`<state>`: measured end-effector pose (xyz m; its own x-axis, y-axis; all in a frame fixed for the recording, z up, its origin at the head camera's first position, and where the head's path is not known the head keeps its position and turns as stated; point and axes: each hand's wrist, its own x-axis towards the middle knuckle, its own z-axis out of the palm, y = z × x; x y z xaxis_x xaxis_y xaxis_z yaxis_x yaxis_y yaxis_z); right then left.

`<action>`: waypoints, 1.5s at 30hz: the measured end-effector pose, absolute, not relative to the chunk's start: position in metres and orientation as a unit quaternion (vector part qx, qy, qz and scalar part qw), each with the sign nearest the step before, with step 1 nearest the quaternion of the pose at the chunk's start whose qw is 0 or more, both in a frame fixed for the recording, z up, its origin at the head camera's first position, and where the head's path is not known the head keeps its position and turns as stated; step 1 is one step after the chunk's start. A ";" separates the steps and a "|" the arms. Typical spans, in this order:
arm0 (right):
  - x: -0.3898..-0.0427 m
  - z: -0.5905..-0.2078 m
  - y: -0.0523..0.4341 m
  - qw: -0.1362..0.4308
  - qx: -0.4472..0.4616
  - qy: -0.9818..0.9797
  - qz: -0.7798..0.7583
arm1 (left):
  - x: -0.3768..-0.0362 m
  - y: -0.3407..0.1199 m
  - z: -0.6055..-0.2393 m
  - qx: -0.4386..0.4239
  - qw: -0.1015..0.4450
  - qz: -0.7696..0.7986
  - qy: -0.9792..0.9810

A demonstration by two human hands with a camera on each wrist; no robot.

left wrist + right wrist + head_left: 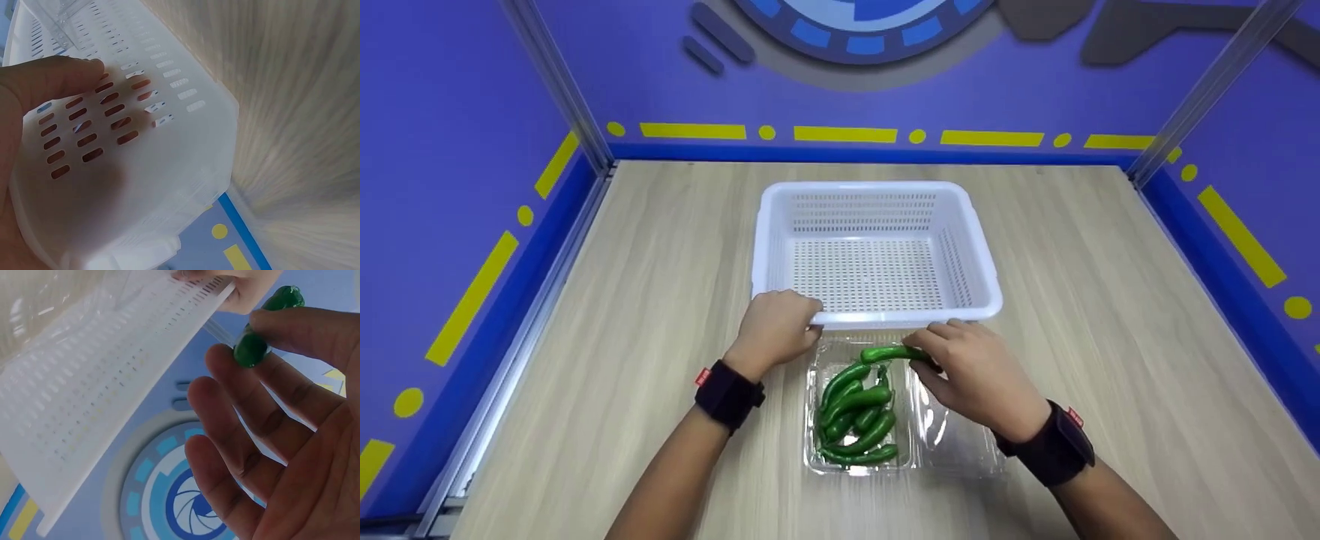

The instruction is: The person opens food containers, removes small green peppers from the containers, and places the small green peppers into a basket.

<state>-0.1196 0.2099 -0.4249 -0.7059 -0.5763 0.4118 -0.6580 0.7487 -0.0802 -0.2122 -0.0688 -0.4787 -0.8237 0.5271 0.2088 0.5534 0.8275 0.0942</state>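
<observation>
1. Left hand [775,330], fingers curled, grips the near rim of the white basket [877,196] at frame centre.
2. Right hand [975,371] pinches one green pepper [889,353], just above the clear tray [960,454], lower centre.

A pale wood-grain bench [660,247] fills the booth. Purple walls [450,112] with yellow dashes [844,134] surround it, with aluminium posts [559,82] at the corners.

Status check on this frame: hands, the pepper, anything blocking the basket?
Left hand grips white basket near rim. Right hand pinches one green pepper above clear tray. Nothing between pepper and basket.
</observation>
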 end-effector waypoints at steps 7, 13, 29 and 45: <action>-0.126 -0.421 0.221 0.189 0.315 -0.923 0.118 | -0.211 -0.071 -0.480 -0.286 0.077 -0.076 -0.952; -0.139 -0.418 0.229 0.176 0.296 -0.927 0.147 | -0.210 -0.069 -0.481 -0.283 0.072 -0.072 -0.954; -0.174 -0.419 0.231 0.178 0.265 -0.929 0.187 | -0.210 -0.069 -0.482 -0.283 0.081 -0.080 -0.952; -0.201 -0.422 0.231 0.174 0.224 -0.937 0.202 | -0.212 -0.070 -0.478 -0.281 0.068 -0.083 -0.954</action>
<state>-0.2007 0.2305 -0.4219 -0.8387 -0.3493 0.4177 -0.4906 0.8176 -0.3014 -0.2116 -0.0703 -0.4780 -0.8328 0.5246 0.1765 0.5471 0.8285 0.1190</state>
